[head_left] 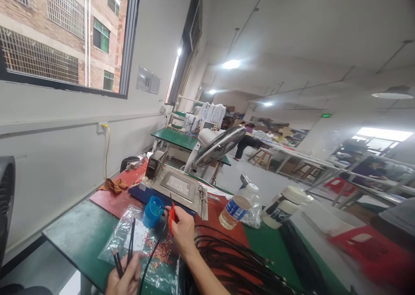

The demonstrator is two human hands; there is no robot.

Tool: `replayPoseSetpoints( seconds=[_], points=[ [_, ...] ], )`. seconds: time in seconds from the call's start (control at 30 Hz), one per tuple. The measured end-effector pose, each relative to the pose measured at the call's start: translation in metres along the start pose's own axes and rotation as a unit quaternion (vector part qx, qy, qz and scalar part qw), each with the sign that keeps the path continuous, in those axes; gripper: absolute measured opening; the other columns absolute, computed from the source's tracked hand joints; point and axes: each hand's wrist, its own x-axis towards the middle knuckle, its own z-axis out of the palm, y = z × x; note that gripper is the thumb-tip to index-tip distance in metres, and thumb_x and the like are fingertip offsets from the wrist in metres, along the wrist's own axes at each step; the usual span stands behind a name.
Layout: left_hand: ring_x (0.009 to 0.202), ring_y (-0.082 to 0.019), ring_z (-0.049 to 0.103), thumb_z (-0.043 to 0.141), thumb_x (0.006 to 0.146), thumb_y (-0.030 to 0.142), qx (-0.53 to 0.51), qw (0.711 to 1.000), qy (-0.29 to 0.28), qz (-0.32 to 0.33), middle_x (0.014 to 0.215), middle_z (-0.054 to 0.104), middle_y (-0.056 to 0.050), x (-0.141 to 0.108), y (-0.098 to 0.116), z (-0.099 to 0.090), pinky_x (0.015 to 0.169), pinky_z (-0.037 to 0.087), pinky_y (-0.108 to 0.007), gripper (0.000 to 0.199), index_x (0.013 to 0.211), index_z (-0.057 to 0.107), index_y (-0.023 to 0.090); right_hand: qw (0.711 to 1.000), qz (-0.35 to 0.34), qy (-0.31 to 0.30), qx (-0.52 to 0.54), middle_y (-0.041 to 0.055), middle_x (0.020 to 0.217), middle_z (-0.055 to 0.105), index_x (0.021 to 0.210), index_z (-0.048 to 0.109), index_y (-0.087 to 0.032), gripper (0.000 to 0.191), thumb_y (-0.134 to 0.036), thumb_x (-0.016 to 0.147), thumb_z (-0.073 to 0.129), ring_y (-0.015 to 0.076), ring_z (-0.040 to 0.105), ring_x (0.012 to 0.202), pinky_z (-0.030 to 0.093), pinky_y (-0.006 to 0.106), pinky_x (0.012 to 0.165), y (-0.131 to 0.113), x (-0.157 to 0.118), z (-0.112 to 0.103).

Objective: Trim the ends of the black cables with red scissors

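Note:
My left hand (pixel 125 275) is closed around several black cables (pixel 131 238), whose ends point upward, some with reddish tips. My right hand (pixel 183 230) grips a red-handled hand tool (pixel 172 219); its working end is small and partly hidden, so its exact kind is unclear. One black cable (pixel 152 254) curves up from below towards the right fingers, beside a blue cup (pixel 153 212). Underneath, small red and pale scraps (pixel 162 249) lie scattered over a clear plastic bag (pixel 112 245).
A soldering-type bench machine with a metal plate (pixel 178 184) stands behind the hands. To the right are a bundle of black cables (pixel 223 256), a bottle of clear liquid (pixel 235 210) and a white jar (pixel 283 206). A fan (pixel 220 148) stands beyond. People work farther back.

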Motion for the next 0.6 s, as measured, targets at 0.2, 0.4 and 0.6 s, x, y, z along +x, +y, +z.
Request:
replayPoseSetpoints(
  seconds=[0.2, 0.4, 0.6],
  points=[
    [0.029, 0.000, 0.016, 0.068, 0.062, 0.058, 0.097, 0.995, -0.027, -0.025, 0.036, 0.037, 0.010, -0.012, 0.029, 0.003, 0.027, 0.009, -0.014, 0.048, 0.076, 0.065, 0.012, 0.967, -0.252, 0.033, 0.019, 0.0016, 0.055, 0.051, 0.073, 0.060, -0.016, 0.023, -0.016, 0.085, 0.040, 0.0130, 0.044, 0.053, 0.030, 0.024, 0.050, -0.024, -0.040, -0.015],
    [0.030, 0.001, 0.021, 0.079, 0.047, 0.055, 0.022, 0.996, 0.009, -0.091, 0.037, 0.036, 0.012, -0.031, 0.031, 0.014, 0.028, 0.010, -0.011, 0.050, 0.071, 0.065, 0.012, 0.931, -0.365, 0.008, 0.029, 0.0046, 0.061, 0.058, 0.086, 0.061, -0.014, 0.021, -0.018, 0.089, 0.040, 0.0147, 0.048, 0.055, 0.031, 0.028, 0.051, -0.043, -0.067, -0.014],
    [0.029, 0.003, 0.020, 0.085, 0.038, 0.049, -0.003, 0.995, 0.068, -0.068, 0.037, 0.035, 0.014, -0.035, 0.030, 0.008, 0.029, 0.009, -0.010, 0.067, 0.086, 0.067, 0.007, 0.954, -0.279, -0.087, 0.070, 0.0021, 0.062, 0.056, 0.082, 0.061, -0.019, 0.017, -0.027, 0.086, 0.047, 0.0138, 0.048, 0.056, 0.034, 0.025, 0.052, -0.036, -0.075, -0.017]
  ],
)
